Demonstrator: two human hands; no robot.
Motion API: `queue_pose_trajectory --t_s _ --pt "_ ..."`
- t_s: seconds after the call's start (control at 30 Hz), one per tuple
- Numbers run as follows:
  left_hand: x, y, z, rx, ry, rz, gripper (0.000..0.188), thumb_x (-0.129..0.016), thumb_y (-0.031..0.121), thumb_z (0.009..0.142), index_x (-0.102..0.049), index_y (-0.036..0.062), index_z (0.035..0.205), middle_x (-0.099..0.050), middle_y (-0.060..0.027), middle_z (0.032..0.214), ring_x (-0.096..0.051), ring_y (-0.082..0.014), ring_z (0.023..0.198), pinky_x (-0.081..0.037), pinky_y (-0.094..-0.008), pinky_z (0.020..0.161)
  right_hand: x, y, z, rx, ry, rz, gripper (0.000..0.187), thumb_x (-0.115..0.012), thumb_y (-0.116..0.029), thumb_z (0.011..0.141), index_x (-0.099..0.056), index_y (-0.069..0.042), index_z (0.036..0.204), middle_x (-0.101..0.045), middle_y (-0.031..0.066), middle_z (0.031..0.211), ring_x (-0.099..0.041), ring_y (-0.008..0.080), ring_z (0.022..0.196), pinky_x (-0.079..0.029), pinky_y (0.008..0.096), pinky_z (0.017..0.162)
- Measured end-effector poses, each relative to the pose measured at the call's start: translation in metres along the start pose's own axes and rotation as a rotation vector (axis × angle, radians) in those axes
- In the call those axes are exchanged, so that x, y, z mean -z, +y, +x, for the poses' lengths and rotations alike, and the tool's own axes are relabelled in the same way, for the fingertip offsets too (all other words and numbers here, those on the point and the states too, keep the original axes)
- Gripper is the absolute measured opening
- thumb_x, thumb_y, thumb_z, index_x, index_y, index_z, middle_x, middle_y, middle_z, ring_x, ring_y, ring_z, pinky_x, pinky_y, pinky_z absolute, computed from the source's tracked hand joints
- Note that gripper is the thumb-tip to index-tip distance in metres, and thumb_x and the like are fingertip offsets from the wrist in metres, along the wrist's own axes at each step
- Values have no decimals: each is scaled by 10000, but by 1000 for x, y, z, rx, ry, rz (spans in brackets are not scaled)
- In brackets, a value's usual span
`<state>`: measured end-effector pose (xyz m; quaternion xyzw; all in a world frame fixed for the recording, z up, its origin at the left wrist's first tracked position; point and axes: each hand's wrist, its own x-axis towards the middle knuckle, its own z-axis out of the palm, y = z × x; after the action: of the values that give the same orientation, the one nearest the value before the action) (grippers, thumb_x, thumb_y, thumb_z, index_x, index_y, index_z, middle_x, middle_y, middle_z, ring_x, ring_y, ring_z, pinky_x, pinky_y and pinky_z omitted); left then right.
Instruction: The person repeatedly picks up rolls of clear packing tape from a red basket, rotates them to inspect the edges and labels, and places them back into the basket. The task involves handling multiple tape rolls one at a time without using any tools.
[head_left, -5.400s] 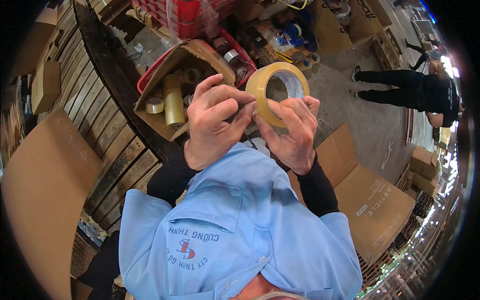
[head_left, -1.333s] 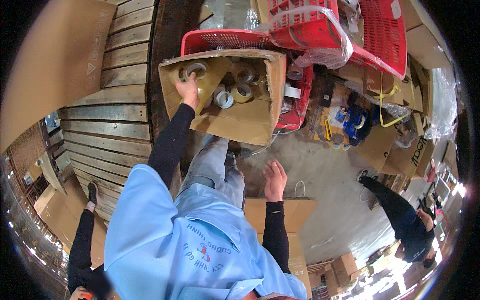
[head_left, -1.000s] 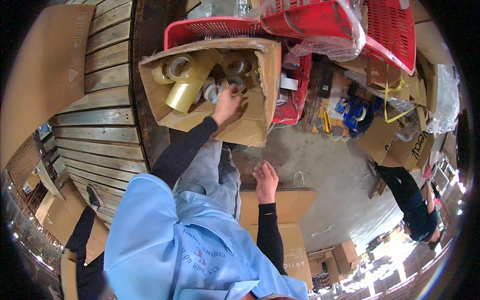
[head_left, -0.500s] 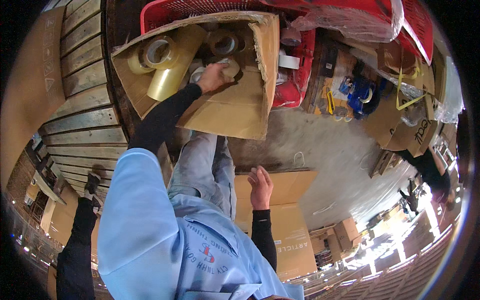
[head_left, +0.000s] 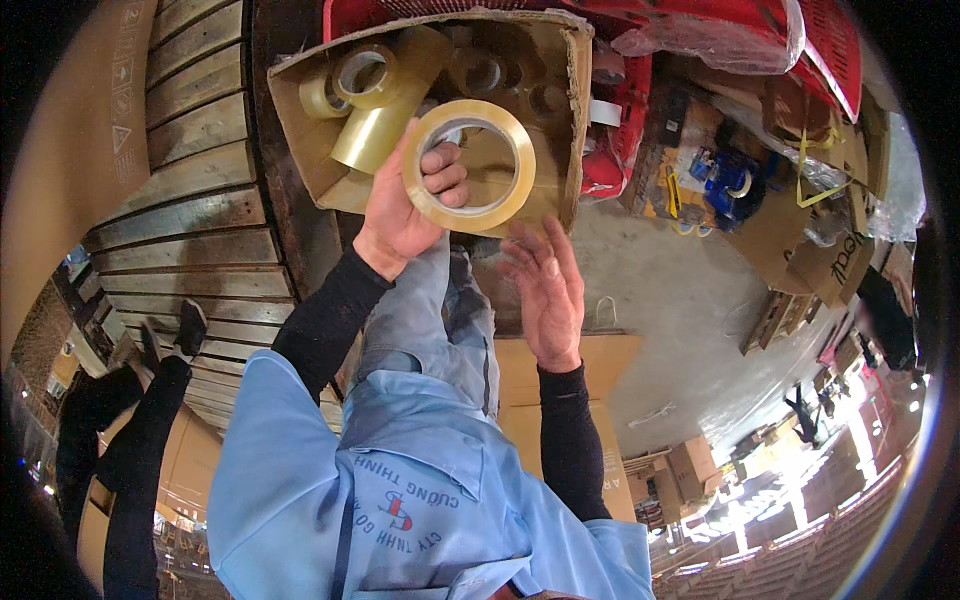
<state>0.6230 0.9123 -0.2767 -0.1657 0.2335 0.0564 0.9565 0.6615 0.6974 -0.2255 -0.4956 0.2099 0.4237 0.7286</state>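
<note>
My left hand (head_left: 400, 212) grips a large roll of clear yellowish packing tape (head_left: 527, 165), fingers through its core and thumb on the outer side. The roll is raised above an open cardboard box (head_left: 325, 185). Just below the roll's right side, my right hand (head_left: 548, 290) is open, fingers spread and slightly blurred, holding nothing. Inside the box lie a tape roll (head_left: 367, 76), another roll (head_left: 322, 95) beside it, and a long yellowish cylinder (head_left: 378, 135). Darker rolls sit deeper in the box's shade.
Red plastic crates (head_left: 632, 130) stand behind and beside the box. To the left runs a slatted wooden platform (head_left: 195, 170), with another person's dark-clad leg (head_left: 150, 430) nearby. At right are a blue tape dispenser (head_left: 735, 190), a yellow cutter (head_left: 673, 192) and cardboard (head_left: 815, 265).
My left hand has come up out of the box with the tape roll. My right hand has risen toward the roll, its fingers spreading. The box appears farther right in view.
</note>
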Motion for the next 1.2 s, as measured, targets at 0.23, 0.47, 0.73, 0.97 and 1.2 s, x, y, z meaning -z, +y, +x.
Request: queue_pose_trajectory --t_s 0.23,0.47,0.73,0.97,1.2 --pt "-5 -23 -12 164 -111 -15 453 -362 477 1084 -589 87 1039 -445 23 651 -438 -101 547 -446 -286 575 -37 -31 0 134 -179 -86 753 -708 -316 942 -367 88 1478 -556 181 1386 -563 231 1236 -450 387 1053" --pt "-62 -50 -34 63 -183 537 391 -511 455 1042 -607 85 959 -545 -7 664 -493 -120 523 -459 -301 534 -21 -48 -47 136 -225 107 597 -692 -304 962 -504 79 1378 -662 153 1228 -635 228 1137 -496 372 1000" --pt "-120 -74 -38 206 -331 915 280 -653 320 984 -650 123 1183 -713 -151 1122 -705 -252 1003 -589 -396 850 -17 -89 -112 387 -339 200 447 -722 -286 930 -623 57 1198 -663 133 1183 -636 204 1082 -499 353 949" --pt "-163 -129 -41 219 -676 919 335 -562 374 1014 -645 303 1331 -493 -20 750 -481 -172 714 -493 -370 753 -33 -119 -164 659 -296 -6 369 -765 -223 878 -689 62 1099 -669 126 1085 -598 228 1094 -446 367 997" --pt "-197 -163 -57 170 -465 1048 179 -558 218 1024 -574 43 988 -665 -178 1093 -657 -227 997 -538 -353 909 -29 -111 -188 949 -116 -63 294 -778 -187 849 -704 39 1022 -693 123 1043 -608 245 1082 -390 436 1072"
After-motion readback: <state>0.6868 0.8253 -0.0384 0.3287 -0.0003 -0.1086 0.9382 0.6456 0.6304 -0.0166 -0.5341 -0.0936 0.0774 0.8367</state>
